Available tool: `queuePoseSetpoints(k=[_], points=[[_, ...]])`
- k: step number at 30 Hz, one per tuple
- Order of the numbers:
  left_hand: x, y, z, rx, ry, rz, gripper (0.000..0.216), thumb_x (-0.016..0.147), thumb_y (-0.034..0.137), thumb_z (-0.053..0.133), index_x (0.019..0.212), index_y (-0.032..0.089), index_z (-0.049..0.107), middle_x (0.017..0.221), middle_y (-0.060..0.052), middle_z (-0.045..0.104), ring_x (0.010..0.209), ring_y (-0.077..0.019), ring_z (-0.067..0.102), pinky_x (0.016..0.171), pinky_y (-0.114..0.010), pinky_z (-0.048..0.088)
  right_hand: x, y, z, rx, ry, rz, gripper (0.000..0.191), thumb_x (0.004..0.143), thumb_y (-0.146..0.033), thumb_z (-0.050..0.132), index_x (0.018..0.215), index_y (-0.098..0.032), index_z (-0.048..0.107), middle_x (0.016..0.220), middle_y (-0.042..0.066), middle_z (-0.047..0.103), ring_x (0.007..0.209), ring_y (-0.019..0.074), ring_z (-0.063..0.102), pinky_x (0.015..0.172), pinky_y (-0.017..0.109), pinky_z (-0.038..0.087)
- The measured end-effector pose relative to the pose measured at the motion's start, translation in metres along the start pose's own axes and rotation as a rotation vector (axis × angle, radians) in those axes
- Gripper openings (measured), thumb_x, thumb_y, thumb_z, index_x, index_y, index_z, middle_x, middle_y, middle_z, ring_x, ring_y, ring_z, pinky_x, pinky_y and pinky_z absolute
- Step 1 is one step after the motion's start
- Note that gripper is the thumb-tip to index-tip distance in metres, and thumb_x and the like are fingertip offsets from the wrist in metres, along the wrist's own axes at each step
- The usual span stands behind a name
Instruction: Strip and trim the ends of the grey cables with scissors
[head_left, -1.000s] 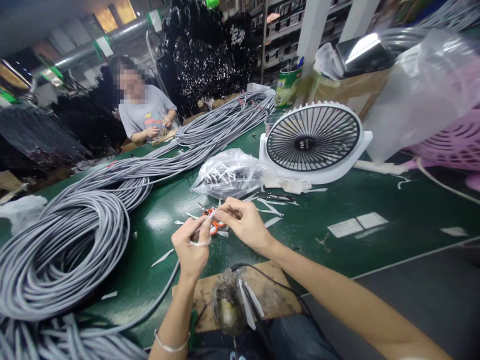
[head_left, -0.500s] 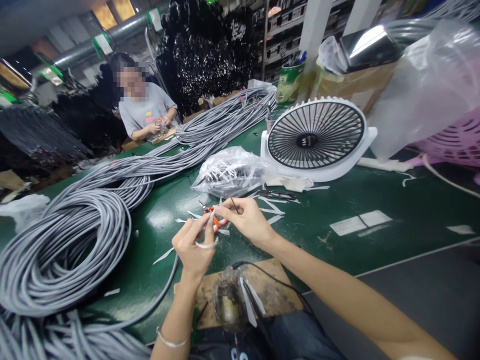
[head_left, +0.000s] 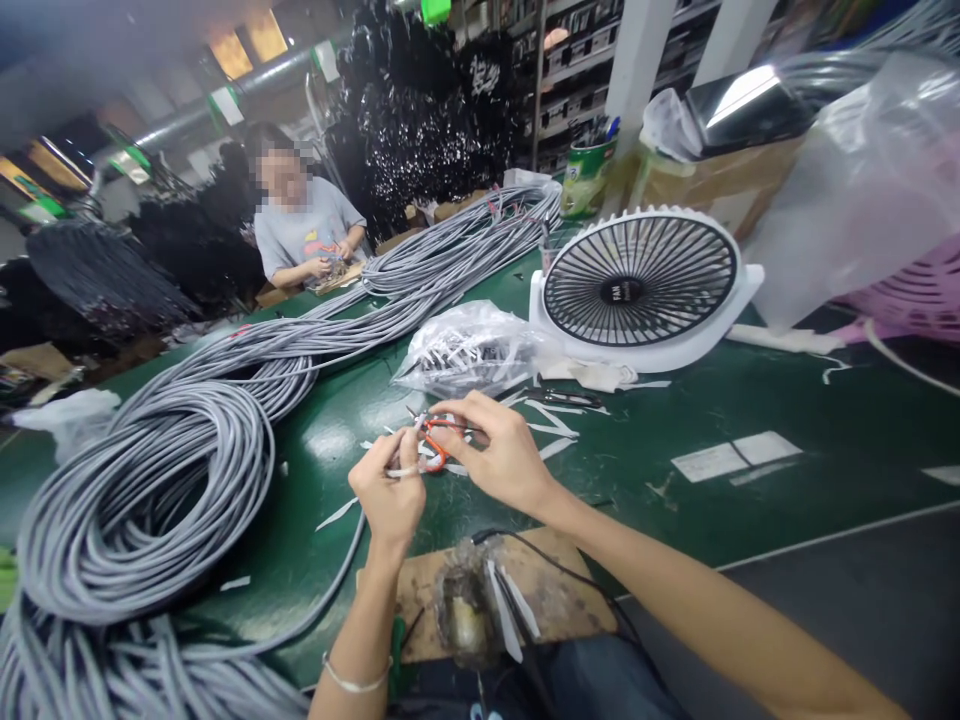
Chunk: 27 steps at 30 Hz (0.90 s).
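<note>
Hands (head_left: 390, 488) at white piece (head_left: 420, 422), orange-handled scissors (head_left: 438, 464)

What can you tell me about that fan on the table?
The fan has a round white rim, apparently plastic, and a dark grille whose ribs radiate from a hub lettered FAN. It stands on the green table, face tilted upward, in a white curved bracket. A clear plastic bag lies beside it; contact is unclear. Whether it's running can't be told.
</note>
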<state>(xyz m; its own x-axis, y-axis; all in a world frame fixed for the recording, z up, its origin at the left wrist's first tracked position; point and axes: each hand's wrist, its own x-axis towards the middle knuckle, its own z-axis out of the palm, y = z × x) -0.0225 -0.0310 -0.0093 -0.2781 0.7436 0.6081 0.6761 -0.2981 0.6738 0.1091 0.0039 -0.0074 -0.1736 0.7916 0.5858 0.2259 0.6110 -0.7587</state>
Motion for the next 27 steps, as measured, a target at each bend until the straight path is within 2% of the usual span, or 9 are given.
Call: queuePoseSetpoints(k=[4, 9, 14, 21, 27], points=[[-0.001, 0.001, -0.001, 0.008, 0.038, -0.023, 0.027, 0.08, 0.029, 0.052, 0.061, 0.015, 0.065, 0.05, 0.001, 0.051, 0.046, -0.0093, 0.041, 0.048, -0.021, 0.031, -0.009, -0.001, 0.013, 0.009, -0.096, 0.017, 0.034, 0.089, -0.025, 0.041, 0.061, -0.017, 0.058, 0.056, 0.0, 0.052, 0.051, 0.0095, 0.045, 0.051, 0.022, 0.033], [-0.003, 0.002, 0.0, 0.048, 0.036, -0.012, 0.028, 0.081, 0.029, 0.051, 0.059, 0.015, 0.063, 0.048, 0.002, 0.05, 0.044, -0.0083, 0.038, 0.046, -0.02, 0.03, -0.011, 0.001, 0.016, 0.031, -0.152, 0.087, 0.037, 0.088, -0.028, 0.041, 0.056, -0.016, 0.053, 0.047, -0.002, 0.049, 0.044, 0.0084, 0.039, 0.048, 0.022, 0.028], [-0.002, 0.004, 0.001, 0.056, 0.025, 0.015, 0.028, 0.081, 0.027, 0.05, 0.059, 0.014, 0.062, 0.047, 0.003, 0.048, 0.042, -0.007, 0.039, 0.044, -0.019, 0.03, -0.01, -0.001, 0.015, 0.041, -0.128, 0.12, 0.037, 0.088, -0.031, 0.038, 0.059, -0.016, 0.056, 0.048, -0.001, 0.048, 0.044, 0.0089, 0.038, 0.047, 0.022, 0.027], [-0.003, 0.001, 0.001, 0.091, 0.058, 0.034, 0.033, 0.082, 0.03, 0.049, 0.056, 0.013, 0.061, 0.044, 0.004, 0.045, 0.04, -0.006, 0.036, 0.041, -0.018, 0.028, -0.012, 0.0, 0.018, 0.083, -0.115, 0.04, 0.036, 0.087, -0.028, 0.04, 0.052, -0.017, 0.043, 0.045, -0.005, 0.037, 0.042, 0.0062, 0.033, 0.045, 0.02, 0.025], [-0.003, 0.001, 0.004, 0.149, 0.03, 0.148, 0.03, 0.083, 0.025, 0.048, 0.061, 0.013, 0.063, 0.046, 0.002, 0.054, 0.039, -0.0056, 0.042, 0.042, -0.016, 0.031, -0.018, -0.001, 0.026, 0.079, 0.003, 0.11, 0.033, 0.088, -0.028, 0.036, 0.057, -0.018, 0.042, 0.047, -0.005, 0.038, 0.042, 0.0068, 0.034, 0.044, 0.019, 0.026]])
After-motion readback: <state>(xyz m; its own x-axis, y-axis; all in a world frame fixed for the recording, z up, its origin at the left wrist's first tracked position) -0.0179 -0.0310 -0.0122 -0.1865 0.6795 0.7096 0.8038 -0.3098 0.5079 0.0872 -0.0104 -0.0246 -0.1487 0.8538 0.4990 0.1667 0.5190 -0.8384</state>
